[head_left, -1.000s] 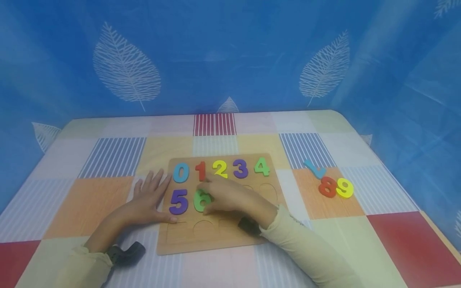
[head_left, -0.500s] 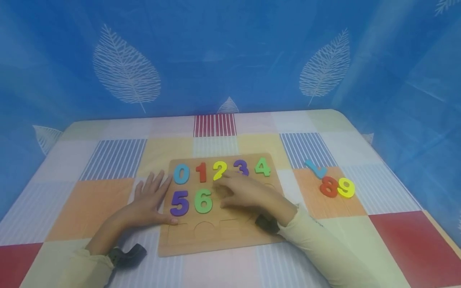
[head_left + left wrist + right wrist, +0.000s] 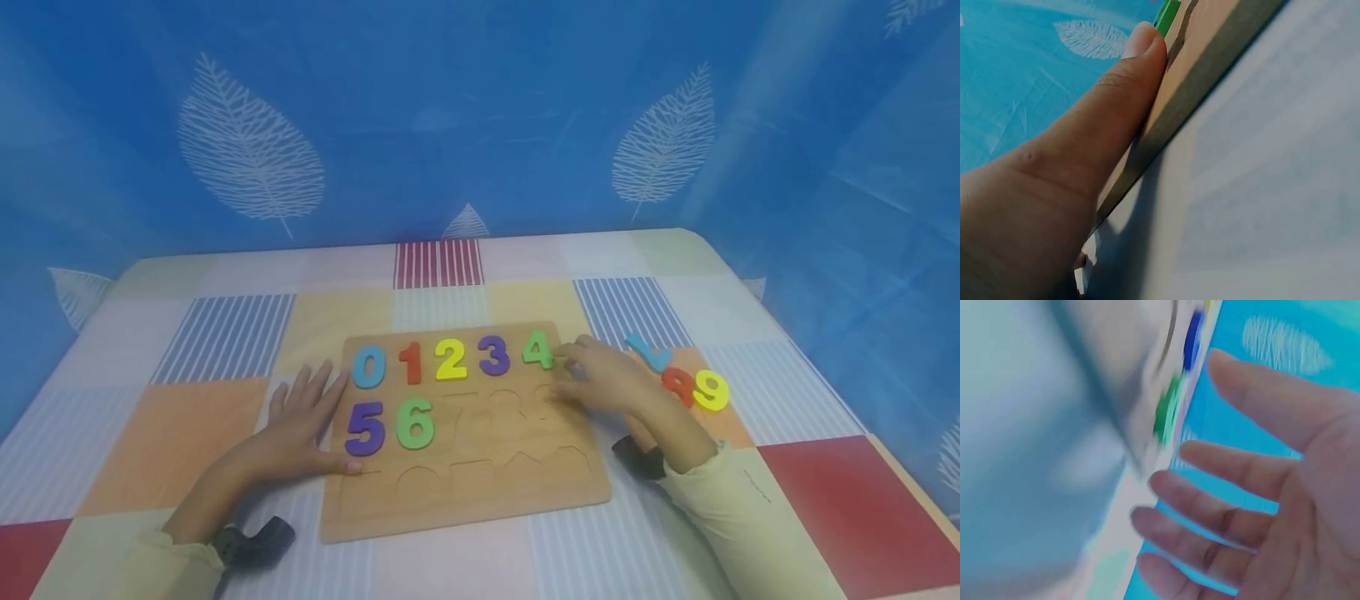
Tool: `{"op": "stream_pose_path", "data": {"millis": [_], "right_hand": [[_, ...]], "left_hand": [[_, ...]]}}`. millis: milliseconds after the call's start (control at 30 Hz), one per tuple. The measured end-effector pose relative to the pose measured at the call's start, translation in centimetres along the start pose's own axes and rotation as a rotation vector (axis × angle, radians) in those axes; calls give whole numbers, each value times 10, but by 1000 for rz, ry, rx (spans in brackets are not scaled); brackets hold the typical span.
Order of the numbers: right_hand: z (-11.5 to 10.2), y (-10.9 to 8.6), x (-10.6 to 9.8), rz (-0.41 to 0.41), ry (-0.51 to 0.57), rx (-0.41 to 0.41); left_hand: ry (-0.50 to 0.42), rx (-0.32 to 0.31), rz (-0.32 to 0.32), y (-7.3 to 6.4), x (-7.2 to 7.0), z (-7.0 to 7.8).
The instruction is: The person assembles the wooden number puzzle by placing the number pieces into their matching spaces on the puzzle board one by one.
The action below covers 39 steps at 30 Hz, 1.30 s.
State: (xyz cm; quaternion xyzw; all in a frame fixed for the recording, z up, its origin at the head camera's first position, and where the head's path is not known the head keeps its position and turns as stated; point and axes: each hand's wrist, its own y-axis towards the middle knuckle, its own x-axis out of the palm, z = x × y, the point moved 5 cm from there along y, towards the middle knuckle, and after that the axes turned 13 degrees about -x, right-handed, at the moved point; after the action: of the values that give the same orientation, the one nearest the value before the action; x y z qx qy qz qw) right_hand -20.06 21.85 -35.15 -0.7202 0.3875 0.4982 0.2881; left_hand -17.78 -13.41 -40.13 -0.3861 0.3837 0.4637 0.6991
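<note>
Your left hand (image 3: 298,429), fingers spread, rests its thumb on the wooden board (image 3: 480,504); your right hand (image 3: 609,377), fingers apart, hovers near the green 4 (image 3: 537,350)

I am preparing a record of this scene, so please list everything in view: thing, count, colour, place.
Board: one, light brown, on the cloth
Pieces 0, 1, 2, 3, 4: five; light blue, red, yellow, purple, green; board's top row
Pieces 5, 6: two; purple, green; second row, left end
Pieces 7, 8, 9: three; light blue, red, yellow; right of the board, 8 partly hidden
Tablecloth: one, multicoloured patchwork, under the board
Backdrop: one, blue with white leaves, behind the table
Wrist devices: two, black, one per wrist
Sleeves: two, cream, on the forearms
Left hand: one, bare, board's left edge
Right hand: one, bare, board's right edge
</note>
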Motion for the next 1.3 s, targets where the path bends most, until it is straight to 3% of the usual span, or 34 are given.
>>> {"op": "stream_pose_path", "data": {"millis": [133,300,400,967,1167,1300], "right_hand": [[28,-13,-15,-18,-80,139],[50,-23,-24,-43,-192,252],[54,-26,-21,-74,-212,271],[37,-11,-12,16,-28,-45],[44,-11,-13,42,74,0],[50,-12,-19,104,55,74]], "left_hand": [[0,-12,1,-1,0,0],[3,-17,-4,0,0,-1],[13,-11,4,0,1,-1],[19,3,23,-1,-1,3],[16,-4,18,0,-1,1],[7,-7,11,1,0,1]]}}
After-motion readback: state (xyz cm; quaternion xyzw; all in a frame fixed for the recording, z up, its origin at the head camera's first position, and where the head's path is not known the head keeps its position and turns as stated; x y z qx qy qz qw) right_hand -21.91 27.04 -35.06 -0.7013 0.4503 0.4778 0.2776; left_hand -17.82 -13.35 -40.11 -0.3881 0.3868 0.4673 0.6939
